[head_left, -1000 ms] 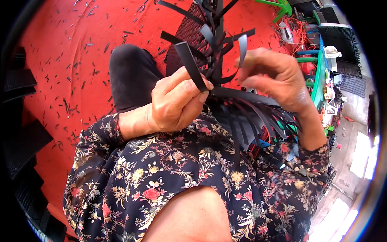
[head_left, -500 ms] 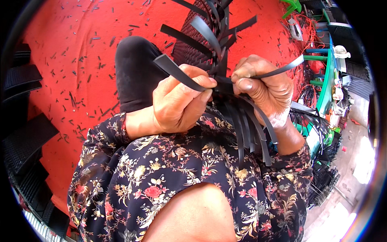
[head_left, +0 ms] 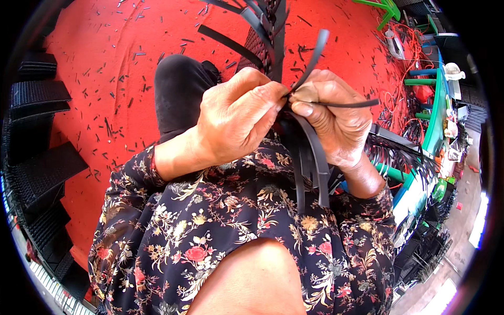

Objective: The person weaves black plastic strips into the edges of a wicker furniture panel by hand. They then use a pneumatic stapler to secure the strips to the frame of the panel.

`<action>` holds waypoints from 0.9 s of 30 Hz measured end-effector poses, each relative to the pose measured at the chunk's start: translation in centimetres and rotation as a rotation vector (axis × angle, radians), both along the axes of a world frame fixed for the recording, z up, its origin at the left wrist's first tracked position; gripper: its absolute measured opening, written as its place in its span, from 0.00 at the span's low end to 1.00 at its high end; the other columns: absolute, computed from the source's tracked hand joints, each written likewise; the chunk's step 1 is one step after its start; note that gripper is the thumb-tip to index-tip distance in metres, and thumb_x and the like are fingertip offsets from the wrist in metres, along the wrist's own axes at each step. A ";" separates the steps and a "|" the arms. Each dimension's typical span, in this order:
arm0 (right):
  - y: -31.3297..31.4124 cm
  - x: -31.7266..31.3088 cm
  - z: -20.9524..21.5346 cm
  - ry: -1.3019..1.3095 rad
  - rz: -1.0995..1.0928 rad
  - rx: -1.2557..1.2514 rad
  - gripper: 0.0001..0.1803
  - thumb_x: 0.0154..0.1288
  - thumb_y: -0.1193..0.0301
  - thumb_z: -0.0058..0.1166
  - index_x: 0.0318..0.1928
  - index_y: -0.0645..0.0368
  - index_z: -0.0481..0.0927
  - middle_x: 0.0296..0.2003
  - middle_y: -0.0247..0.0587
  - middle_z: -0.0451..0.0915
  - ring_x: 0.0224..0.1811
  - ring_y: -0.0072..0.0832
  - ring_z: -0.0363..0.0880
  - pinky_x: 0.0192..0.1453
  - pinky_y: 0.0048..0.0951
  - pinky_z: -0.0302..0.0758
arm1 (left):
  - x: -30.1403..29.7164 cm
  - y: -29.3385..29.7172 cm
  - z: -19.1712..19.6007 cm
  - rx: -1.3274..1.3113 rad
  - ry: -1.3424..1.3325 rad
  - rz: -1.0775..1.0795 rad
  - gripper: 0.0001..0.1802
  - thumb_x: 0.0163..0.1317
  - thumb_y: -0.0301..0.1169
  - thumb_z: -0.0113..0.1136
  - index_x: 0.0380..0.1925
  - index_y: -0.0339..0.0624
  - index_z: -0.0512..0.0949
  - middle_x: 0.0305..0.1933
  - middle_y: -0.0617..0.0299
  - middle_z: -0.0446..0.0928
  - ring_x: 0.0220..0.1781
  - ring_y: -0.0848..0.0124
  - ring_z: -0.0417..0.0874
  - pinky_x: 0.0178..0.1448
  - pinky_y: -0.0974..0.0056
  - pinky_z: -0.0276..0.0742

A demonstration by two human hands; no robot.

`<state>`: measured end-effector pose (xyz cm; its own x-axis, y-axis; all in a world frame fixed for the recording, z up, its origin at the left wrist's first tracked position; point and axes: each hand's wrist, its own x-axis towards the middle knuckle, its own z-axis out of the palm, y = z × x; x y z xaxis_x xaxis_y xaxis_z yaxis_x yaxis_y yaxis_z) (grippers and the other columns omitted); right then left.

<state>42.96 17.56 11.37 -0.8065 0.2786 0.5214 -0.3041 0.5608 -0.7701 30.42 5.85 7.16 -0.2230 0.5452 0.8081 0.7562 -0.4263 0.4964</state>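
Note:
A woven dark piece (head_left: 251,55) made of flat strips stretches away from my lap, with loose strip ends sticking out along its edge. My left hand (head_left: 236,115) is closed in a pinch at the near part of this weave, on the end of a black flat strip; its fingertips hide most of the contact. Right beside it, my right hand (head_left: 338,113) pinches a black flat strip (head_left: 357,104) between thumb and fingers, its tail pointing right. Another strip (head_left: 316,50) curves upward between the hands. Below them, several loose strips (head_left: 314,157) hang over my floral blouse.
Short black offcuts lie scattered over the red floor (head_left: 121,68). Dark woven panels (head_left: 44,170) are stacked along the left. On the right stand a green frame (head_left: 434,118), orange cords and a heap of black strips (head_left: 407,152). My bent knee (head_left: 178,94) is beside the woven piece.
My hands have come closer together over the weave. The strip that stuck out left of my left hand no longer shows there; one strip now rises between the hands. The view has shifted slightly.

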 end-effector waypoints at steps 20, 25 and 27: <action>-1.6 1.1 -1.3 -0.216 -0.269 -0.204 0.06 0.58 0.83 0.60 0.36 0.66 0.79 0.30 0.33 0.77 0.34 0.15 0.73 0.40 0.16 0.70 | -5.0 -0.2 0.0 -0.386 0.150 -0.225 0.10 0.46 0.18 0.60 0.32 0.33 0.77 0.27 0.54 0.71 0.26 0.59 0.77 0.28 0.61 0.73; -0.8 1.3 -0.9 -0.265 -0.310 0.067 0.07 0.53 0.85 0.60 0.34 0.65 0.79 0.29 0.38 0.78 0.31 0.23 0.78 0.38 0.21 0.74 | -5.2 -0.2 -0.1 -0.467 0.210 -0.206 0.07 0.48 0.20 0.60 0.29 0.36 0.74 0.29 0.56 0.69 0.27 0.57 0.76 0.28 0.59 0.73; -0.4 1.2 -1.0 -0.274 -0.290 0.260 0.08 0.52 0.86 0.59 0.34 0.65 0.78 0.28 0.39 0.77 0.30 0.25 0.78 0.37 0.22 0.74 | -5.3 -0.2 0.0 -0.482 0.222 -0.201 0.08 0.48 0.20 0.60 0.31 0.30 0.76 0.28 0.54 0.71 0.25 0.58 0.77 0.28 0.61 0.73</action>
